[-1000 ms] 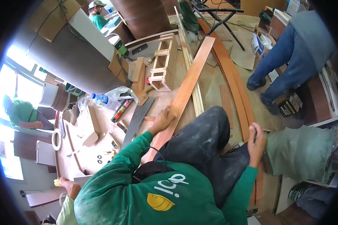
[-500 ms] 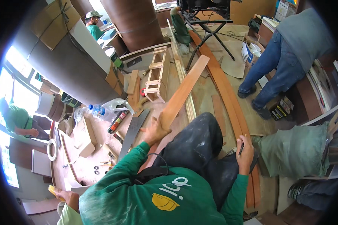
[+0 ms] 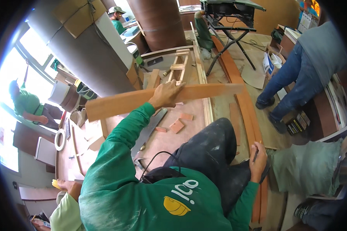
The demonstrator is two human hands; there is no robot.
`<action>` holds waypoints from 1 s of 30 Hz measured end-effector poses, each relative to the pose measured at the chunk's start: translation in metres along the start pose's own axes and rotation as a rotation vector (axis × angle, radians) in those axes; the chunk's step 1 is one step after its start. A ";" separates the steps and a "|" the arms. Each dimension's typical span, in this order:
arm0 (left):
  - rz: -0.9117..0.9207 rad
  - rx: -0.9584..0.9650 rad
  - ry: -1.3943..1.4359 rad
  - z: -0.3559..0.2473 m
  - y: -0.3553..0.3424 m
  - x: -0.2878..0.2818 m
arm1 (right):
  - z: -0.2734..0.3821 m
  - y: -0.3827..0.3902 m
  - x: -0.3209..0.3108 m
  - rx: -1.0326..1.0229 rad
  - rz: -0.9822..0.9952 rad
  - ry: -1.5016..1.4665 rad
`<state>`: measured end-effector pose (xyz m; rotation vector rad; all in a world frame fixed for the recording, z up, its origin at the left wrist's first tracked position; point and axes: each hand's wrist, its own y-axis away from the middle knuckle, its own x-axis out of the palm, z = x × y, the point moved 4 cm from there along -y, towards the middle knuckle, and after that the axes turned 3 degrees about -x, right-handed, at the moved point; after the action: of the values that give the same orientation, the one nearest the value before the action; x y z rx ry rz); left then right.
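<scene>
Gripping a long wooden plank (image 3: 142,99) near its middle, the left hand (image 3: 165,94) has its fingers (image 3: 172,87) wrapped over the top edge, so the board hangs level above the work floor, running from about nine o'clock to three o'clock. The right hand (image 3: 257,161), at four o'clock beside the dark trouser knee, pinches a pencil (image 3: 255,154) with closed fingers. A one-handed hold on so long a board probably wants the grip kept close to the balance point, with both ends watched for what stands nearby. Just below lie small wood offcuts (image 3: 177,125) and a grey metal strip (image 3: 150,129) on the plywood floor sheet (image 3: 189,138). Farther out, a small wooden frame (image 3: 179,68) sits at twelve o'clock, curved reddish laminate strips (image 3: 241,96) sweep along at two o'clock, and a roll of tape (image 3: 59,139) lies at nine. Another person in jeans (image 3: 297,77) stands at two o'clock, near a black folding stand (image 3: 231,23).
</scene>
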<state>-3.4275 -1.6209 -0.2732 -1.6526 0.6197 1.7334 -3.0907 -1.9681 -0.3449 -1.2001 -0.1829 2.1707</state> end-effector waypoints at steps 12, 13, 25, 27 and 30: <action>-0.156 0.375 0.001 -0.025 0.035 -0.063 | -0.035 0.004 0.020 0.025 -0.055 -0.251; -0.157 0.383 0.004 -0.028 0.036 -0.067 | -0.039 0.002 0.024 0.029 -0.045 -0.286; -0.186 0.514 0.217 -0.048 0.049 -0.067 | 0.079 -0.045 -0.012 -0.213 0.019 0.012; -0.168 0.525 0.234 -0.053 0.051 -0.056 | 0.081 -0.047 -0.005 -0.203 0.054 0.002; -0.094 0.506 0.271 -0.060 0.053 -0.044 | 0.091 -0.056 0.011 -0.241 0.133 -0.017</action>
<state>-3.4257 -1.7063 -0.2409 -1.5250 0.9956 1.1649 -3.1416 -1.9018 -0.2777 -1.3607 -0.3919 2.3248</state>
